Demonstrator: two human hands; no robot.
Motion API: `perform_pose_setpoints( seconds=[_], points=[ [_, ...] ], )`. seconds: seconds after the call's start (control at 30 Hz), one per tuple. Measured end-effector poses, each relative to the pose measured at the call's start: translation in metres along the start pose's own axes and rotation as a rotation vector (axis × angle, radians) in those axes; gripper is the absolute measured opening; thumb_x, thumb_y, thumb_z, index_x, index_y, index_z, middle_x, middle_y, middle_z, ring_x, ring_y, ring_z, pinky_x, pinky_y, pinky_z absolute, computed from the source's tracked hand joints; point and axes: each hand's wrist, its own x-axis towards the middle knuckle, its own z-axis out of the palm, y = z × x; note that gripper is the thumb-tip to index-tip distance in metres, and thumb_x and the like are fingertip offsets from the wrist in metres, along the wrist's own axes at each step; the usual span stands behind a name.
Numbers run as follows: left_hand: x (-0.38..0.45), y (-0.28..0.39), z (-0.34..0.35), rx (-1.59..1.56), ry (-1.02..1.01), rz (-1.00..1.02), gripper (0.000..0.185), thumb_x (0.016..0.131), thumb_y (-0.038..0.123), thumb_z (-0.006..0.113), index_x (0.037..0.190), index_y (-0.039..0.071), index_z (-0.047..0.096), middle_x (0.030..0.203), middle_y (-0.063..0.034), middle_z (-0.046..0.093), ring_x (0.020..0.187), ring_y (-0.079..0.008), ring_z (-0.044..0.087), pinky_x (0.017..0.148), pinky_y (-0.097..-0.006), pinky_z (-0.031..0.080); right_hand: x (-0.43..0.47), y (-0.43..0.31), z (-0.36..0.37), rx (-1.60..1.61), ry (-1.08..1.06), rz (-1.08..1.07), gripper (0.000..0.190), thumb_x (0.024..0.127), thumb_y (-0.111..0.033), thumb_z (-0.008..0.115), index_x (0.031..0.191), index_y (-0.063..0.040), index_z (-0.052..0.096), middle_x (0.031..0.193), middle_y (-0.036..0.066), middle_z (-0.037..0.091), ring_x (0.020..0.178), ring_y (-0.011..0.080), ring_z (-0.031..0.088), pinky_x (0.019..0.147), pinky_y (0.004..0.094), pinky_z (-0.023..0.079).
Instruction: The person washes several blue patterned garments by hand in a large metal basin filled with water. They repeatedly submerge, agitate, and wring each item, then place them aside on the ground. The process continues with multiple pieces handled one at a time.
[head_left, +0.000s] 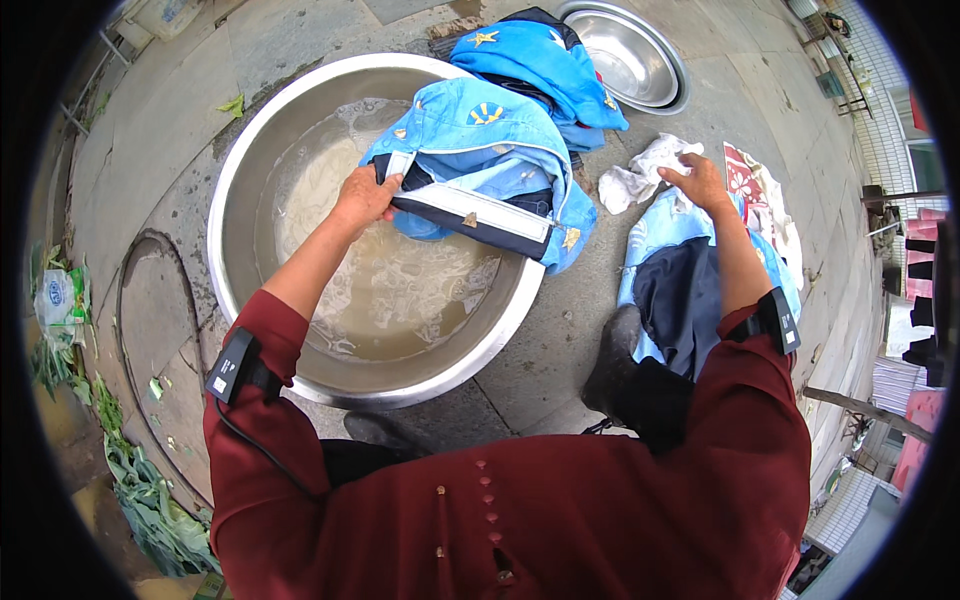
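Observation:
My left hand (367, 199) grips the edge of a wet light-blue garment (487, 116) by its dark band with a white strip. The garment hangs over the right side of a large metal basin (525, 300), its lower part above cloudy, sudsy water (375, 277). On the right, my right hand (703, 181) is at a crumpled white cloth (630, 180), thumb and fingers apart at its edge; whether it grips the cloth is not clear. Beneath that forearm lies a blue and dark navy garment (679, 292) on the ground.
Beyond the basin lies a bright-blue garment pile (525, 56), beside nested metal bowls (630, 56). A red-and-white patterned cloth (750, 180) lies at the right. A dark hose (120, 315) curves along the left, near leafy greens (150, 502). My boot (611, 360) stands by the navy garment.

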Motion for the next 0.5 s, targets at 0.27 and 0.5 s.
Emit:
perform_pose_setpoints(
  seconds=[0.27,0.5],
  points=[
    [0.023,0.035,-0.033,0.657,0.317,0.115,0.082,0.078,0.074,0.059,0.108,-0.002,0.066,0.11,-0.0231,0.065,0.112,-0.0347,0.061,0.094,-0.0426,0.049,-0.008,-0.118,0.114,0.847,-0.406,0.138,0.083,0.087,-0.052,0.064,0.146,0.0,0.039,0.144,0.02,0.048,0.131,0.0302,0.048,0.109,0.0399,0.037],
    [0.069,0.003,0.026,0.226,0.056,0.346,0.074,0.077,0.039,0.075,0.138,0.005,0.049,0.128,-0.0233,0.06,0.115,-0.0376,0.06,0.101,-0.0396,0.046,0.005,-0.132,0.095,1.068,-0.388,0.034,0.034,0.075,-0.006,0.077,0.108,-0.001,0.068,0.095,0.003,0.07,0.083,0.0119,0.063,0.081,0.027,0.05]
  ],
)
